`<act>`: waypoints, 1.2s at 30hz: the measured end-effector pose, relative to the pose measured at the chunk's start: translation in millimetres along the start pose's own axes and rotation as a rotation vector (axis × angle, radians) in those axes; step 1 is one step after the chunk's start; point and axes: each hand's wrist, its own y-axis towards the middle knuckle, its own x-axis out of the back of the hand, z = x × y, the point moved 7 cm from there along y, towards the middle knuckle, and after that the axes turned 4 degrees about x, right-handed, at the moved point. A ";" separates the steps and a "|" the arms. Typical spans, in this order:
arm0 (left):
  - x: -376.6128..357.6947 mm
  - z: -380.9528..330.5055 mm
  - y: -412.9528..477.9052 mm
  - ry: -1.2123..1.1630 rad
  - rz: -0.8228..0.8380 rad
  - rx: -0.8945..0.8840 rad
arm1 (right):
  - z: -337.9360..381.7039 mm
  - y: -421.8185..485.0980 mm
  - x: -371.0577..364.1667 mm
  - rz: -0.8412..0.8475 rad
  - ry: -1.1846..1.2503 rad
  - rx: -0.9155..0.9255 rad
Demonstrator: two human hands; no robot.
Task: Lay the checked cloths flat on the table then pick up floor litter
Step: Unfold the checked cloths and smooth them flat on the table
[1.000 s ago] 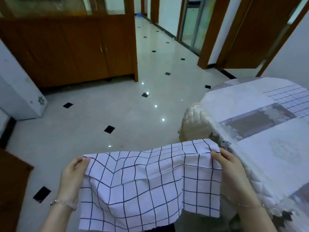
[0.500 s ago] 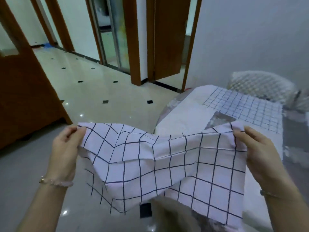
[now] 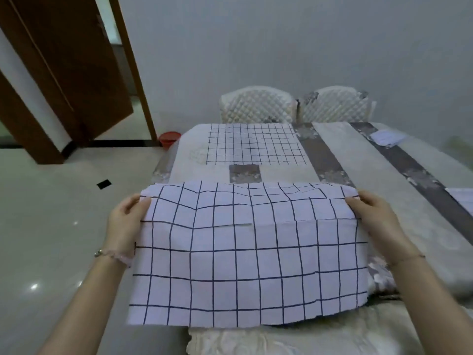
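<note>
Grip is holding on both sides. The left hand (image 3: 128,224) is pinching the upper left corner of the held checked cloth (image 3: 245,252), fingers curled round its edge. The right hand (image 3: 376,221) is pinching the upper right corner in the same way, and neither hand is holding anything else.

Between them the cloth is now stretching nearly taut, where half a second ago it was sagging in deep folds. The person is also finishing a turn. A second ago the view was taking in a wooden cabinet and open floor, with the table only at the right margin. Now the table (image 3: 281,172) is lying straight ahead.

The cloth's far edge is hovering over the table's near end while its lower part is hanging toward the person. Whether any of it is already resting on the table, I cannot tell.

Beyond it, a laid checked cloth (image 3: 256,144) is lying flat at the far end, in front of two quilted chairs (image 3: 257,105). A crumpled pale cloth (image 3: 386,137) is sitting farther right on the table.

As I judge it, the spreading is going well, and this cloth is lining up to be lowered just in front of the laid one. The litter step is not yet begun. The floor (image 3: 64,226) in view is showing only a black tile inset (image 3: 104,184) and a red basin (image 3: 169,139) near the table's far corner.
</note>
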 end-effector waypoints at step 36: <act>-56.7 183.9 25.0 0.570 0.062 0.499 | -213.8 78.4 20.7 0.029 -0.265 -0.419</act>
